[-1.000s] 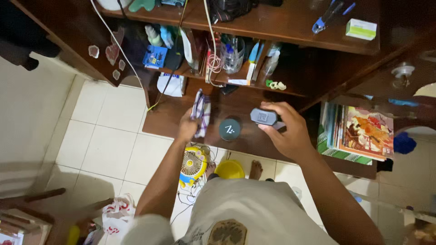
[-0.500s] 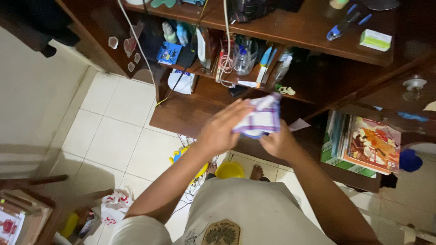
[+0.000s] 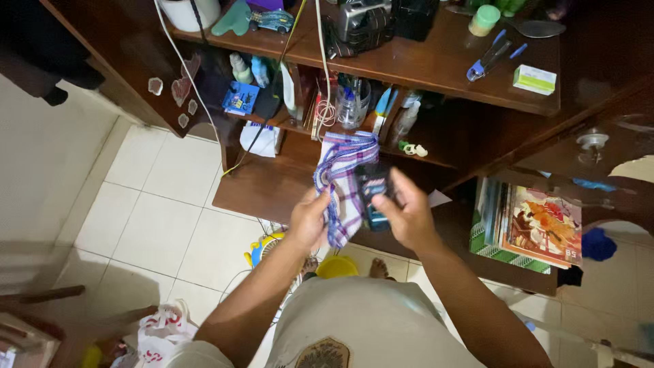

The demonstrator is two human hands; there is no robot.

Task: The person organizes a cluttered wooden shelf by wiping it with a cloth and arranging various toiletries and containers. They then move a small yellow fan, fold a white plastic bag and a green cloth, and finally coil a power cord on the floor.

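My left hand grips a purple and white checked cloth, which drapes up over the top of a small dark rectangular object with a blue patch. My right hand holds that dark object upright from the right side. Both hands meet in front of the dark wooden shelf unit, above its lower ledge. The cloth touches the object's left edge and top.
The shelves hold bottles, a clear cup of pens, cables, a small green and white box and a camera-like device. A stack of books lies at the right. Below are white floor tiles, a yellow fan, a yellow bowl and a plastic bag.
A second ago my left hand held the cloth apart from the dark object in my right hand. The hands came together, and the cloth now lies over the object.
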